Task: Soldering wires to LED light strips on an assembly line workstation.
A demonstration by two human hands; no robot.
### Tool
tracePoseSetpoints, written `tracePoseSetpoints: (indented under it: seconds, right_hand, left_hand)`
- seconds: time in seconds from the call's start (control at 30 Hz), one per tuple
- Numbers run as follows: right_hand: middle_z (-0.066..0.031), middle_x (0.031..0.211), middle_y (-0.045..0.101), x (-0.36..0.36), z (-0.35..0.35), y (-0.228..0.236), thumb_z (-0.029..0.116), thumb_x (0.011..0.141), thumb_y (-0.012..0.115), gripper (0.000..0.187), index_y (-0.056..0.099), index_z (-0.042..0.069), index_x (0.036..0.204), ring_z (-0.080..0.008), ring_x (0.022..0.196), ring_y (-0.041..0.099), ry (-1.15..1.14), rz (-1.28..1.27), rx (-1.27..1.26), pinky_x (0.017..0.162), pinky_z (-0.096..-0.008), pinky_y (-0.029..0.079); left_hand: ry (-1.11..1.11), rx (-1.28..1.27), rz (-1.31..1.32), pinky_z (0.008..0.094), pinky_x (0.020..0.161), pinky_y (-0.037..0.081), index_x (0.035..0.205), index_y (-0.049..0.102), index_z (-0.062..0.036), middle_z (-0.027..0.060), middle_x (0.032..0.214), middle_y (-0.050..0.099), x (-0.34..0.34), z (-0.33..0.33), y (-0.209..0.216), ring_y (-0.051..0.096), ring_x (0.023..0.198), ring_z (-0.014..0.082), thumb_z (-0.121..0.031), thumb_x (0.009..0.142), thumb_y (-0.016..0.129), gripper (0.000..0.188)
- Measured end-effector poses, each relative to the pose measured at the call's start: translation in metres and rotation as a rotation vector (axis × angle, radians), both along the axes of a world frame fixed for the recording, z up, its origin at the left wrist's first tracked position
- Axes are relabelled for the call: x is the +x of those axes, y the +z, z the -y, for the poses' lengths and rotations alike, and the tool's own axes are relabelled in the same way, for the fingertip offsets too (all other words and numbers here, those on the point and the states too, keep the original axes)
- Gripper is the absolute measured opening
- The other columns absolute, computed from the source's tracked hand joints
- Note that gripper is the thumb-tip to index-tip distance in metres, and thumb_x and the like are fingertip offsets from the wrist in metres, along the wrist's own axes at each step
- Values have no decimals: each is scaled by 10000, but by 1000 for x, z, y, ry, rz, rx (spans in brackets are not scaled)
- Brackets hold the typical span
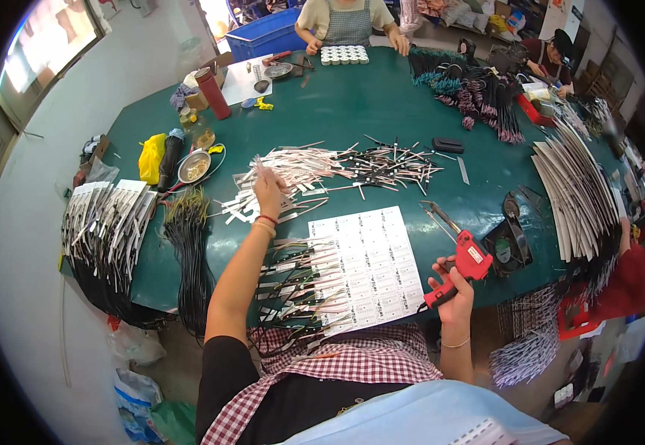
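Note:
My right hand (452, 291) is wrapped round the handle of a red soldering gun (471, 256), its metal prongs pointing up and to the left. A white printed sheet of circuit boards (371, 259) lies in front of me; a row of black-and-pink wire leads (300, 278) lies along its left side. My left hand (269, 193) is over a pile of white-tipped pink leads (300, 167), fingers drawn together among them. What they pinch, if anything, is too small to make out. Darker black leads (389, 165) lie to the right of the pile.
Bundles of black wires (187, 245) and white strips (111, 222) line the left edge. A black fan-like device (508, 245) stands right of the soldering gun. More white strips (575, 193) lie far right. A person (348, 22) sits opposite, near white round pieces (345, 55).

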State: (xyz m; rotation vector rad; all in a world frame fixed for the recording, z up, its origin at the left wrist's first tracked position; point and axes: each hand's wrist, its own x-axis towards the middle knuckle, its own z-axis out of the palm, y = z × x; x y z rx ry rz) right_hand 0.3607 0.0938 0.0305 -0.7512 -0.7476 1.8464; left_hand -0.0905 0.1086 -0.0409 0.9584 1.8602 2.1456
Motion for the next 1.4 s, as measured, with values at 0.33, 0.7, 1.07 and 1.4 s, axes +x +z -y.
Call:
tracePoseSetpoints:
  seconds: [0.33, 0.7, 1.07, 1.4]
  right_hand:
    - [-64, 1037, 576, 13, 0, -4, 132, 853, 554, 229, 511, 97, 1075, -189, 964, 558, -72, -21, -20, 705, -340, 492]
    - [-86, 1014, 590, 5, -1, 4, 129, 847, 558, 222, 513, 86, 1059, -196, 918, 570, -53, 2, -11, 684, -343, 503]
    - [-104, 920, 605, 26, -11, 2, 107, 846, 548, 227, 505, 68, 1065, -179, 784, 589, -125, -60, -69, 653, -333, 508]
    - [-97, 921, 591, 21, -8, 6, 125, 861, 532, 231, 490, 76, 1082, -170, 778, 572, -104, -50, -74, 639, -316, 482]
  left_hand:
    - [-41, 78, 177, 211, 331, 300, 641, 381, -112, -10, 487, 390, 11, 23, 59, 370, 373, 62, -331, 957, 410, 386]
    - [-47, -30, 67, 219, 360, 324, 701, 432, -82, -9, 545, 422, -23, 2, -9, 400, 419, 74, -251, 947, 421, 299]
    - [-211, -661, -1008, 394, 502, 435, 723, 508, -7, 136, 579, 545, -31, 87, 15, 547, 538, 311, -275, 833, 576, 297]
    - [-266, -1199, -649, 434, 639, 486, 682, 624, 48, 256, 707, 604, -9, 86, 33, 599, 688, 397, -255, 681, 627, 304]
